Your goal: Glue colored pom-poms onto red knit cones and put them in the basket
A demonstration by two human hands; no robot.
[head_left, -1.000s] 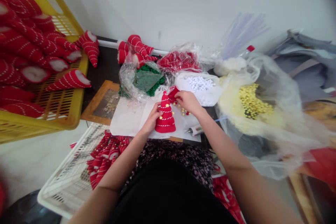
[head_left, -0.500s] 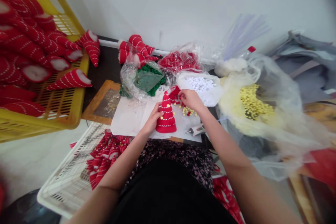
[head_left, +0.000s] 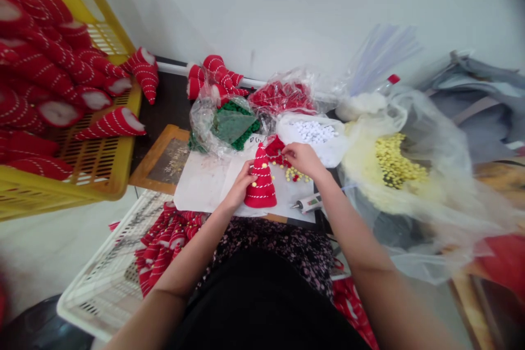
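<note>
My left hand [head_left: 241, 185] grips the side of a red felt cone [head_left: 261, 192], which stands upright with white stitched lines winding round it. A few small yellow balls sit on the cone's surface. To its right, my right hand [head_left: 303, 158] hovers at a small heap of red pieces [head_left: 274, 147], thumb and finger pinched together; whatever is between them is too small to make out. Loose yellow and red balls [head_left: 296, 175] lie just below that hand on white paper [head_left: 199, 180]. A glue gun [head_left: 309, 203] rests near my right wrist.
Behind lie bags of green balls [head_left: 235, 124] and red pieces [head_left: 283, 97], plus white balls [head_left: 314, 132]. A bag of yellow balls [head_left: 396, 161] is at right. Red cones fill a yellow crate [head_left: 123, 175] and a white basket [head_left: 82, 290] at left. A wooden-framed board [head_left: 162, 158] adjoins the paper.
My right hand has shifted slightly right at the red heap, its fingertips still together. The left hand keeps its hold on the cone, and the whole view has moved a little.
</note>
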